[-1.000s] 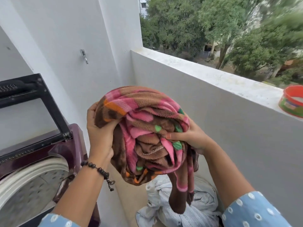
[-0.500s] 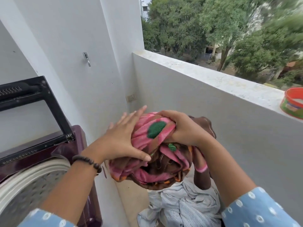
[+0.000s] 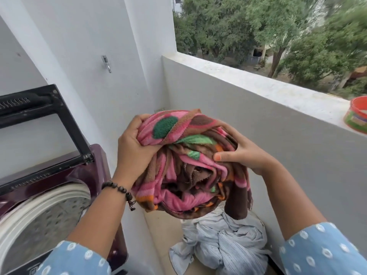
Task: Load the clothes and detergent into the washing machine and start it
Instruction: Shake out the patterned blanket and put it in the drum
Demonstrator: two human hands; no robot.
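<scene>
The blanket (image 3: 188, 169), a bunched fleece roll in pink, brown, orange and green, is held in the air at the centre of the view by 2 hands. The left hand (image 3: 132, 145), at 9 o'clock of the bundle, has its fingers curled into the pink upper fold and grips it; a beaded bracelet (image 3: 119, 190) circles that wrist. The right hand (image 3: 244, 155), at 3 o'clock, clutches the brown side with the thumb pressed onto the cloth. The washing machine (image 3: 51, 195) stands at 8 o'clock, lid (image 3: 39, 116) raised, drum (image 3: 43, 221) exposed. At 6 o'clock, under the bundle, pale striped clothes (image 3: 226, 245) lie heaped on the floor. An orange container (image 3: 357, 118) sits on the parapet (image 3: 258, 86) at 3 o'clock.
</scene>
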